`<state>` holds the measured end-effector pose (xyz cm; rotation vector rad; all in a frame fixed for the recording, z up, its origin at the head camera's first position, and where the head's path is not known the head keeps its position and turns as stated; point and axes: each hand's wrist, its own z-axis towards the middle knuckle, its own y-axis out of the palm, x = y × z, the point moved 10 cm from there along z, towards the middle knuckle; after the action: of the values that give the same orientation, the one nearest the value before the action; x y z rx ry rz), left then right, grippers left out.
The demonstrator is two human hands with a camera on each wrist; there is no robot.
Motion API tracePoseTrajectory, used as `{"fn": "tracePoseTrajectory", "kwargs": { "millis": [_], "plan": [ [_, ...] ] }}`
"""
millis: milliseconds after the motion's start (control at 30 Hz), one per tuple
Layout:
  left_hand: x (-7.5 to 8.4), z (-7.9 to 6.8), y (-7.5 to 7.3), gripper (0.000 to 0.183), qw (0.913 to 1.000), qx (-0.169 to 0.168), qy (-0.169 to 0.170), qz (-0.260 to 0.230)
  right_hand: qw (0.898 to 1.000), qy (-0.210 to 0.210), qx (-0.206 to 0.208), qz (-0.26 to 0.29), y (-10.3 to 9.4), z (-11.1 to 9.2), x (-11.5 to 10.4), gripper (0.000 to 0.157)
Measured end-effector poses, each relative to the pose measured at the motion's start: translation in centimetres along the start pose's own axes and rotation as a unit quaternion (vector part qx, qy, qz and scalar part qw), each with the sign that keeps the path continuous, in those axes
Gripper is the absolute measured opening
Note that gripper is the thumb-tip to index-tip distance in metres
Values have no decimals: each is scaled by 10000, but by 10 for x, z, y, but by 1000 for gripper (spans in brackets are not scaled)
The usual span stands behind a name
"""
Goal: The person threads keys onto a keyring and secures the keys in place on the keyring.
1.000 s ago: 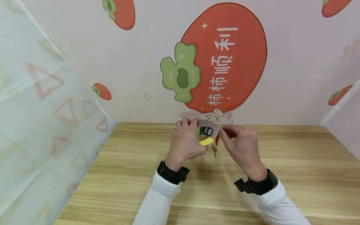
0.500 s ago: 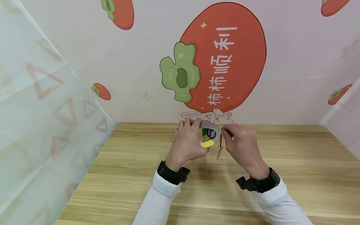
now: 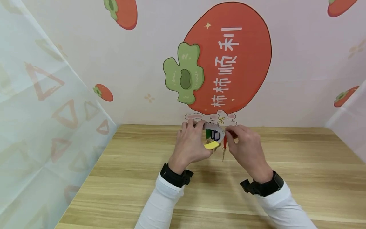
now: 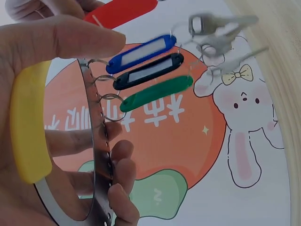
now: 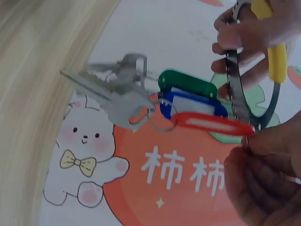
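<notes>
My left hand [image 3: 189,144] grips a key holder, a looped metal band [image 4: 99,165] with a yellow handle [image 4: 31,127] and small holes along one edge. Blue [image 4: 141,54], dark [image 4: 148,71] and green [image 4: 157,93] key tags hang from split rings on that band, and blurred keys [image 4: 225,24] dangle from them. At the band's other end, my right hand [image 3: 247,149] pinches close to the top of a red key tag [image 5: 211,123]. A key [image 5: 129,110] hangs below this tag. Fingertips hide the red tag's upper ring, so I cannot tell whether it is hooked on.
Both hands are held above a wood-grain table [image 3: 137,184]. Behind it rises a pale backdrop [image 3: 300,63] printed with persimmons and a rabbit. Another pale sheet [image 3: 43,127] borders the table's left side.
Both hands and the key holder have shifted slightly right since a second ago. The red tag and its key have swung, while the right fingers stay at the band's edge.
</notes>
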<state>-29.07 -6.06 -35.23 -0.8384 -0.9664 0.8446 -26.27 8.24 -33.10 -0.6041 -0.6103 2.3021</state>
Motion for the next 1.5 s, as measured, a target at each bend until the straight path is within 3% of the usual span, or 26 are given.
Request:
{"fn": "tracePoseTrajectory", "kwargs": {
  "millis": [200,400,633,867,1033,1500],
  "plan": [
    [-1,1,0,87,9997,170,-146,48,9964,722,378,225,-4,-2,11,14],
    [1,1,0,87,9995,266,-167,99,9940,895,541,334,-5,-3,12,12],
    [3,-1,1,84,9997,179,-62,125,9977,386,507,251,-5,-1,5,8],
    [3,-1,1,82,9999,18,61,120,9997,-239,81,61,-2,2,-3,16],
    [3,-1,1,84,10000,-33,74,18,9992,-385,-3,96,-3,2,-3,20],
    [-1,0,-4,87,9994,269,-180,117,9929,956,436,558,-4,-2,12,11]
  ]
}}
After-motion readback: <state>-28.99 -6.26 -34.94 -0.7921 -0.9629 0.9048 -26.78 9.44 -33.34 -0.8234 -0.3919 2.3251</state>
